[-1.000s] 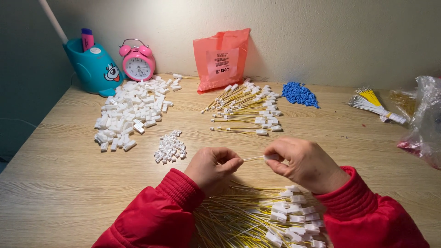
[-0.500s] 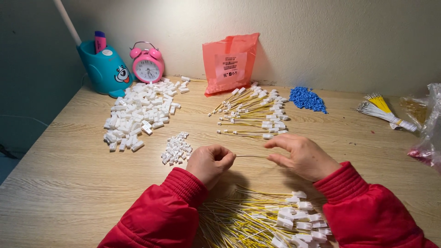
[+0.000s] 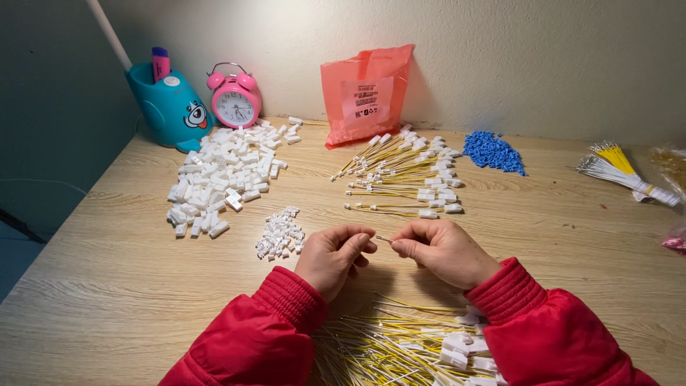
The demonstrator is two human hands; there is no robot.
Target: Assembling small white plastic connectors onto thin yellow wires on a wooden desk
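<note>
- yellow wire (image 3: 383,239) end pinched between left hand (image 3: 334,256) and right hand (image 3: 441,250), both clenched on it.
- judged mid-assembly; next needs fine alignment with a small white connector (image 3: 280,234).

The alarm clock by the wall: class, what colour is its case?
Pink alarm clock, white dial; seen in the head view.

A pale wooden desk (image 3: 572,236) with a visible grain fills most of the frame, its far edge meeting a rough cream plaster wall (image 3: 500,57) across the top. At the left, a dark teal wall (image 3: 43,107) stands in shadow. Warm light falls on the desk's middle
</note>
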